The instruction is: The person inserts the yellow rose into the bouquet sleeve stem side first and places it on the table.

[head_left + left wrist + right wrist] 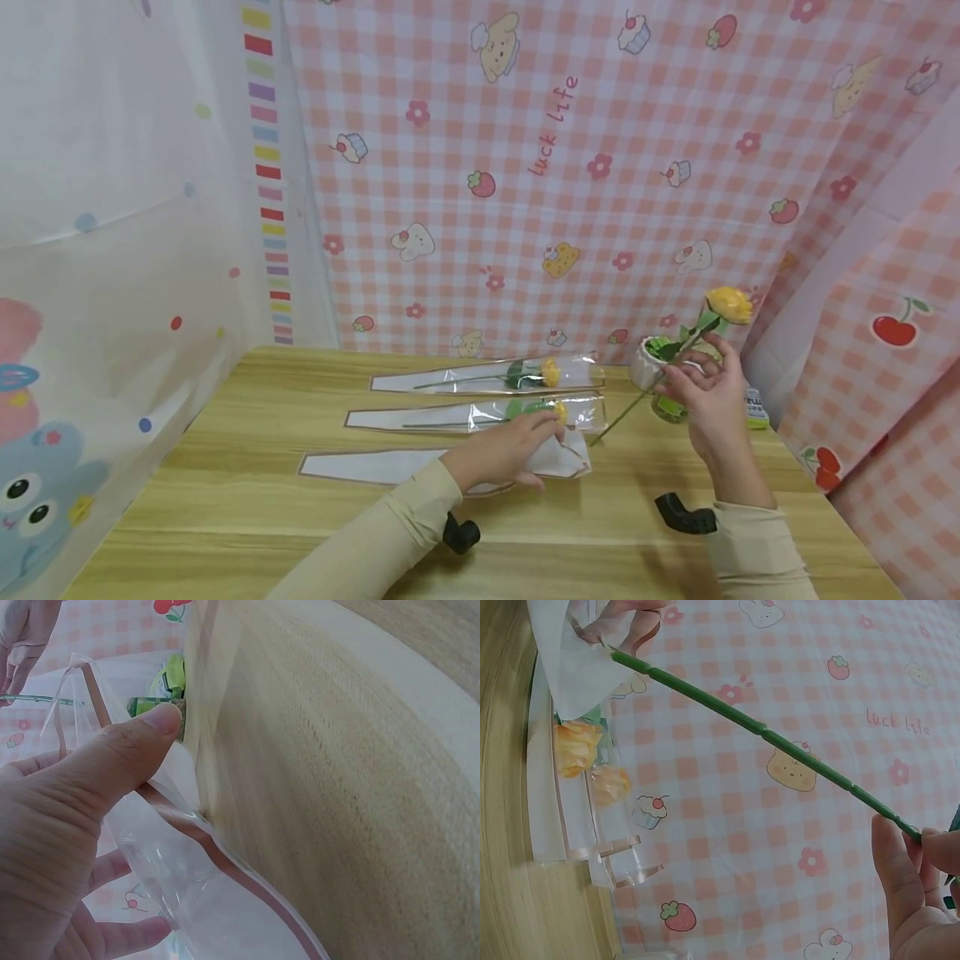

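Note:
My right hand (712, 396) holds a yellow artificial rose (729, 305) above the table, bloom up and to the right. In the right wrist view, thumb and fingers pinch its green stem (761, 733), which slants across to the bare end near the sleeve's mouth. My left hand (502, 450) grips a clear flower sleeve (360, 465) with a brown border at its wide right end. The left wrist view shows the thumb on the sleeve's edge (217, 859) and its mouth spread apart; some fingers are partly hidden by the film.
Two similar sleeves, each with a yellow rose inside, lie behind: a far one (465, 379) and a middle one (435, 419). At the back right stand a white pot (645, 367) and a green-and-white package (756, 408). Patterned cloth (450, 208) hangs behind the table (225, 467).

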`<state>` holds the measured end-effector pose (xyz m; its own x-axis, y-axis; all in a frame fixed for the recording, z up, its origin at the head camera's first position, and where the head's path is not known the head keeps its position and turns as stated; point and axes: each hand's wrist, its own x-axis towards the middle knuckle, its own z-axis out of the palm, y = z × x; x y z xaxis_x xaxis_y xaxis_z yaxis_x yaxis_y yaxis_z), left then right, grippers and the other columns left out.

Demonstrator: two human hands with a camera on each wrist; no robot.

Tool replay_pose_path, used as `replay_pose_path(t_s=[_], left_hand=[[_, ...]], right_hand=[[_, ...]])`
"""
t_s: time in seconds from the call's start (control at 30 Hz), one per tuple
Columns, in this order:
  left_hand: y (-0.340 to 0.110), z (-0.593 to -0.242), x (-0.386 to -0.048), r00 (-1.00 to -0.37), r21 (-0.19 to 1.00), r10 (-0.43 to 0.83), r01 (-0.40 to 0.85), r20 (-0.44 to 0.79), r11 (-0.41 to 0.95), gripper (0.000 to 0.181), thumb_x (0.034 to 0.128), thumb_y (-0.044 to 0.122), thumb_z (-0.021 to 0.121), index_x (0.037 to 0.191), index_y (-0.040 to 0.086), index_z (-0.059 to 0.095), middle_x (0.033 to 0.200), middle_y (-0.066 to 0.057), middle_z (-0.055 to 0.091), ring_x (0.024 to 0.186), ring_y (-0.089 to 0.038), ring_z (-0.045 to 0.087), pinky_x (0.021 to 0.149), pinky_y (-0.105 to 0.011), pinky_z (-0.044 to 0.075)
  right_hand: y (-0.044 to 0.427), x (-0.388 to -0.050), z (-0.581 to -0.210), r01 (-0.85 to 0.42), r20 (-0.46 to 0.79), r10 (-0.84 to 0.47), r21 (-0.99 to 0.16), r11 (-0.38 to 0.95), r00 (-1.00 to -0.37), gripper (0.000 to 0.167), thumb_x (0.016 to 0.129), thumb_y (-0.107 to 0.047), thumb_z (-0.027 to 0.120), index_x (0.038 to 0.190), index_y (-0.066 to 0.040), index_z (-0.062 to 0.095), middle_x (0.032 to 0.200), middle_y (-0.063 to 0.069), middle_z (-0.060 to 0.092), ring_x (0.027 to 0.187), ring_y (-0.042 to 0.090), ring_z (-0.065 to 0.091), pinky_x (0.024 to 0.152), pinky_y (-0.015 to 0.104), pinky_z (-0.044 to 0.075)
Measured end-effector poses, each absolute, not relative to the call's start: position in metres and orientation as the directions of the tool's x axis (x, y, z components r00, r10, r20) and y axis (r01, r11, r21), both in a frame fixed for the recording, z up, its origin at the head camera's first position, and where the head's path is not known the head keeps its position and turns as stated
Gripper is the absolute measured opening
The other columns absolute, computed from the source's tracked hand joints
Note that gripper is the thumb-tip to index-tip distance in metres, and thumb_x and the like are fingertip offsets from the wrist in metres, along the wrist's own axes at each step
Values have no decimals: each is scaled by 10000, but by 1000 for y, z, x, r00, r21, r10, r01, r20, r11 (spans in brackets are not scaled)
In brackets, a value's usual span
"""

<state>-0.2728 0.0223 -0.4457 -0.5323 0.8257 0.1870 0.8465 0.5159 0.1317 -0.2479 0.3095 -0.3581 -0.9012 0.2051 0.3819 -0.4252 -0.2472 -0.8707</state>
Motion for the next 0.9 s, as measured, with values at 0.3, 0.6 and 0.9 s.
replay_pose_path(t_s=[0.3,0.6,0.9], left_hand=[[24,-446,-274,-520,127,830,854,201,504,693,850,444,797,1380,152,458,1589,-129,359,1390,-260,452,1052,-303,470],[26,-443,-275,-510,157,831,860,224,486,687,852,406,811,1380,156,450,1559,-102,390,1342,-228,491,1029,-282,484],[25,-440,-273,-525,165,821,851,222,499,681,860,406,804,1383,149,451,1538,-87,409,1312,-213,511,1007,-270,497]], right_hand=[[306,-249,-362,-427,394,176,-873,-236,-902,658,919,146,626,1398,-163,298,1113,72,523,898,145,664,674,296,612],[306,-250,-367,-411,396,119,-900,-145,-910,658,939,101,633,1413,-158,257,1121,54,512,941,156,649,711,321,616],[305,-252,-373,-391,388,53,-914,-104,-920,578,966,121,571,1387,-151,282,1082,44,518,961,140,663,738,323,614]])
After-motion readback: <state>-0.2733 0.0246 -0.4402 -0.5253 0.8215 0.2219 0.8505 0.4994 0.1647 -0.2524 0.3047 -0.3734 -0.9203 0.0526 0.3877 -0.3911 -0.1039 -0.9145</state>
